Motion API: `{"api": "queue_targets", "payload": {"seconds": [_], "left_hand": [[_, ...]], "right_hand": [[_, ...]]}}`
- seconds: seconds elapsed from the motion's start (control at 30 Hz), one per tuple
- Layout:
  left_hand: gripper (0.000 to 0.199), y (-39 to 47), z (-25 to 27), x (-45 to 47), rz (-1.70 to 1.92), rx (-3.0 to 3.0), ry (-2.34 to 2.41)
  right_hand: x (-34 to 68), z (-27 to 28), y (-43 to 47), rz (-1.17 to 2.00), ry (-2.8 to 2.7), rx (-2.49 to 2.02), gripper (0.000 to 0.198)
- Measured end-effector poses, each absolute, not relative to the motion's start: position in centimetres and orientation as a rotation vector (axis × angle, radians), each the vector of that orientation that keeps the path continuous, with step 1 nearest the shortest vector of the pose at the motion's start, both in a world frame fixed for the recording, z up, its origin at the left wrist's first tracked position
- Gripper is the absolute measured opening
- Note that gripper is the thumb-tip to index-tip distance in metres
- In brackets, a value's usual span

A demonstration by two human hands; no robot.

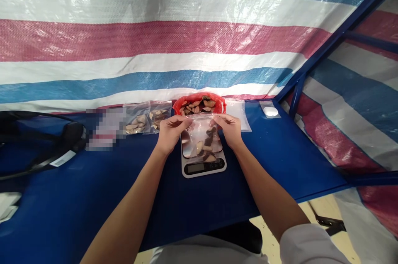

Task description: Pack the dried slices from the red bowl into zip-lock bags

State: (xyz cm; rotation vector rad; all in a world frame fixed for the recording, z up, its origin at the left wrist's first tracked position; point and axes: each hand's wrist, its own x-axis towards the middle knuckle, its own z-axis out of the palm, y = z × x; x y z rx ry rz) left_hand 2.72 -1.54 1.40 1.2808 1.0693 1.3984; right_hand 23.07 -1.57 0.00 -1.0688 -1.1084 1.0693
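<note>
Between my two hands hangs a clear zip bag with several brown, slice-like dried pieces at its bottom. My left hand pinches its top left corner, and my right hand pinches the top right one. Below and behind the bag is a white kitchen scale with a shiny plate and a dark display; whether the bag touches it I cannot tell. Just beyond my hands, a red plastic bag lies open, full of similar brown pieces.
Left of the red bag lie two filled zip bags. Flat empty bags lie to its right, then a small bag with a white oval object. Black straps lie at the left of the blue table. Striped sheeting rises behind.
</note>
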Motion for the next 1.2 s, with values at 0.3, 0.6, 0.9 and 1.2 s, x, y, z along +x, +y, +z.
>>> {"api": "queue_targets", "payload": {"seconds": [0.3,0.6,0.9,1.2], "left_hand": [[0.02,-1.71,1.65,2.82,1.434,1.31,1.08],[0.025,-1.45,1.09,2.77,1.452,1.316,1.093],[0.021,-1.41,1.02,2.66,1.469,1.337,1.088],[0.02,-1.46,1.19,2.67,1.435,1.338,1.077]], "right_hand": [[23.01,-0.28,-1.43,1.125,-1.121,-1.034,0.03],[23.18,-0.15,-1.47,1.119,-1.12,-1.059,0.029],[23.16,-0.61,-1.18,1.124,-1.139,-1.0,0.028],[22.94,-0.72,-1.22,1.1,-1.12,-0.965,0.024]]}}
